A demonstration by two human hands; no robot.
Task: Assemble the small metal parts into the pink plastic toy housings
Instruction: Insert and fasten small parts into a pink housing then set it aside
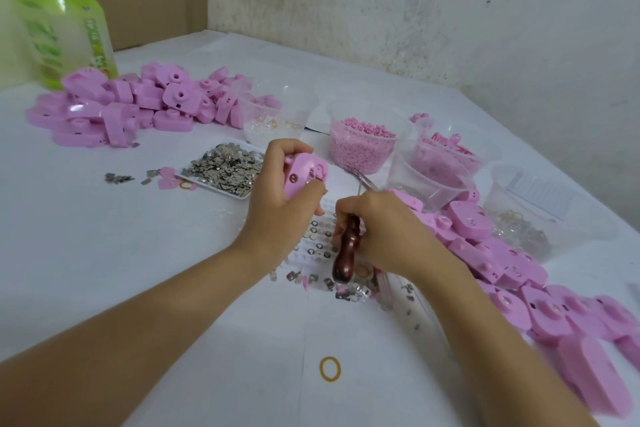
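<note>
Softly, brightly lit across the white table [104, 253], shadows faint. Blurred and glaring at the green bottle [62, 35] on its far left; bowed at edges.

Bare table [138, 253] lies open near and left. The far-left housing pile [138, 104], the right-edge housing pile [519, 270], clear tubs [429, 180] far right and a central metal-parts heap [225, 170] block passage.

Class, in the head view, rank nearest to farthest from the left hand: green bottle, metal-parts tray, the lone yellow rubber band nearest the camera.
1. metal-parts tray, just left of the left hand.
2. yellow rubber band, toward the person.
3. green bottle, far left corner.
</note>
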